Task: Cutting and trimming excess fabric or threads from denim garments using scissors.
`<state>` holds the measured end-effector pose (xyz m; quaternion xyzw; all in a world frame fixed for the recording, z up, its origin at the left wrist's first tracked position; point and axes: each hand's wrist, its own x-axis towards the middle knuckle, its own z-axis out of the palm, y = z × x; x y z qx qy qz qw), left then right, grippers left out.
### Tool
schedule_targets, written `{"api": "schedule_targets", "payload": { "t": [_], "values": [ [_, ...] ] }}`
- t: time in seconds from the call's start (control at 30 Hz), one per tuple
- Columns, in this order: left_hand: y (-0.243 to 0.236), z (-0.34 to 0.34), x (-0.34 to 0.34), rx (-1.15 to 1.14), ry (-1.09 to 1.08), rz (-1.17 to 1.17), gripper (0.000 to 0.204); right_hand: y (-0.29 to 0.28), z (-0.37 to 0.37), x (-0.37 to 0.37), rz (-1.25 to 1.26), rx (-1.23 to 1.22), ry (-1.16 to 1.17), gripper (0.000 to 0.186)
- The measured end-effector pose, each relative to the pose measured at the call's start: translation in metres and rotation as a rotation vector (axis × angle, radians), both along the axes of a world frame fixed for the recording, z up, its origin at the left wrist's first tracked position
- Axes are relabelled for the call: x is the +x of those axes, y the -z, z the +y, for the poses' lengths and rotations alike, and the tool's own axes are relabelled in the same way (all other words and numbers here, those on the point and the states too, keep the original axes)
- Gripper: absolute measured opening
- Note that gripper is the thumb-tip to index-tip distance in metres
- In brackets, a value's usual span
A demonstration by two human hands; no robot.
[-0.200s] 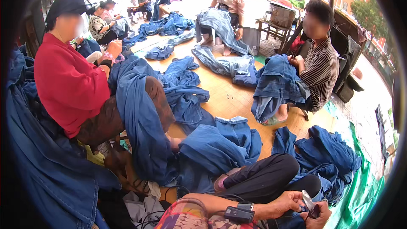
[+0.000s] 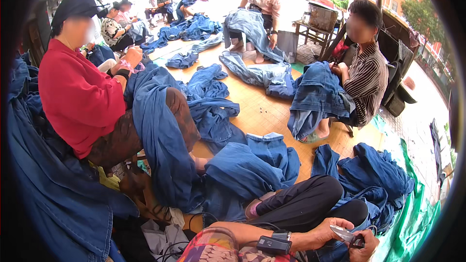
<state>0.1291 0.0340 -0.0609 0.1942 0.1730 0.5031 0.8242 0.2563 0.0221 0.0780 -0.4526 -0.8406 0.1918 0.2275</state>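
Observation:
At the lower right, my right hand (image 2: 367, 246) is closed round the dark handle of a small bladed tool (image 2: 342, 233). Its shiny metal blade points up and left; whether it is a knife or scissors is unclear. Just left of it, my left hand (image 2: 324, 234) has curled fingers beside the blade, and the blade partly covers what they may hold. A black box is strapped on my left wrist. Blue denim (image 2: 330, 252) lies under my hands, beside my dark-trousered leg (image 2: 296, 206).
A denim heap (image 2: 374, 174) lies beyond my knees, near a green sheet (image 2: 412, 213). More jeans (image 2: 252, 165) spread over the tan floor mat (image 2: 262, 121). One person in red (image 2: 82, 97) sits at left, another in stripes (image 2: 366, 80) at right; others work farther back.
The blade has swung from nearly upright to lying slanted toward the left, and its dark handle shows more in my right hand. My left hand's fingers have lifted slightly.

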Motion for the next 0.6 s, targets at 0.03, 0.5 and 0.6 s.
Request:
{"api": "schedule_targets", "payload": {
  "t": [0.03, 0.5, 0.6],
  "values": [
    [0.001, 0.0, 0.0, -0.001, 0.001, 0.0, 0.039, -0.002, 0.001, -0.002, -0.001, 0.015, -0.028, 0.017],
    [-0.018, -0.001, -0.009, 0.067, 0.048, 0.039, 0.036, 0.019, 0.013, 0.009, 0.009, -0.021, -0.051, 0.017],
    [-0.011, 0.002, -0.012, 0.148, 0.119, 0.106, 0.039, 0.02, 0.013, 0.009, 0.049, -0.031, -0.033, 0.016]
  ]
}}
